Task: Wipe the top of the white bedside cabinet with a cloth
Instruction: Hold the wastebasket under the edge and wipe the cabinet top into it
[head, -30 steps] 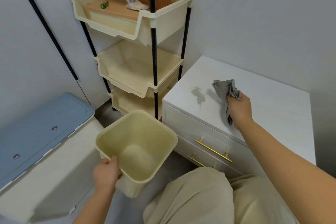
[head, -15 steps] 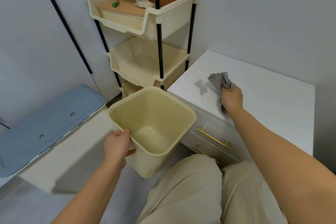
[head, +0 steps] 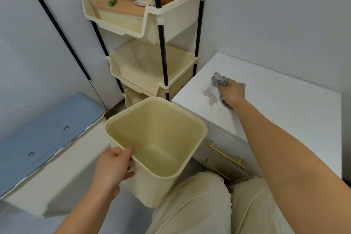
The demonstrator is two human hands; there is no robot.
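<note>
My right hand [head: 232, 94] presses a crumpled grey cloth [head: 221, 81], fingers closed around it, onto the white bedside cabinet [head: 275, 112] top beside a grey wet smear [head: 209, 95]. My left hand [head: 112, 169] grips a cream square plastic bin [head: 157, 138] by its rim, just left of the cabinet, before a cream tiered rack [head: 152, 74].

Cabinet top [head: 284, 112] lies bare; bin [head: 157, 150] crowds its front-left corner.

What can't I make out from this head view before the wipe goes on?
- Cabinet top under the right hand and cloth: covered by them.
- Cabinet's right side: cut off by the picture's edge.
- Lower drawer front: partly hidden behind the bin in the left hand and the person's knee.
- Green item on the top shelf: too small to identify.
</note>
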